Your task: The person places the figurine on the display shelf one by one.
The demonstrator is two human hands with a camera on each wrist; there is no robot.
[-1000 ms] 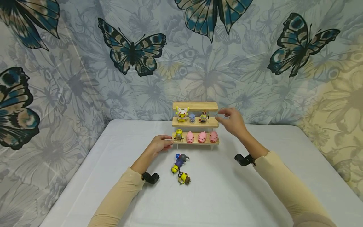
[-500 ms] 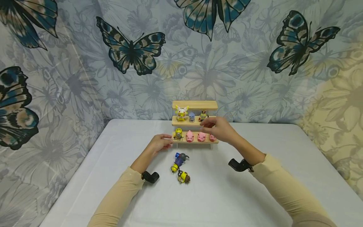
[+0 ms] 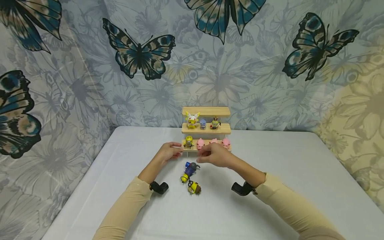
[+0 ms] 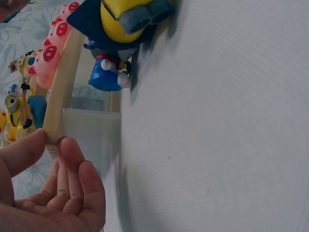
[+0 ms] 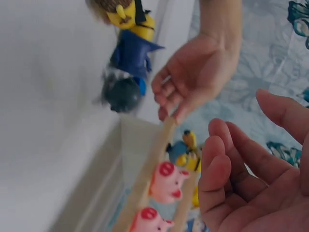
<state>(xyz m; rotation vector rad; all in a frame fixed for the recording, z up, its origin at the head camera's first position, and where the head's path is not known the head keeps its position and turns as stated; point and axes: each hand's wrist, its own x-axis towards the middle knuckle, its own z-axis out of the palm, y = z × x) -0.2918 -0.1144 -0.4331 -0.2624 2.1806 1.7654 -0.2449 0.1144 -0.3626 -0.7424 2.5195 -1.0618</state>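
a: the left hand [image 3: 168, 153] pinches the left end of the wooden shelf [image 3: 206, 130], thumb and fingers on its lowest board. the right hand [image 3: 213, 156] hovers empty, fingers loosely apart, just above the grey and blue figure [image 3: 192, 167] lying on the table [image 3: 270, 186].

b: the risk i see: the right hand is close in front of the pink pigs [image 3: 213, 142]. if it bumps the board, they may fall down.

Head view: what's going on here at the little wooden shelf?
A person's left hand pinches the left end of the bottom tier of the wooden shelf, which carries small figures, including three pink pigs. The right hand, open and holding nothing, hovers in front of that tier, above two toy figures lying on the white table: a blue one and a yellow one.
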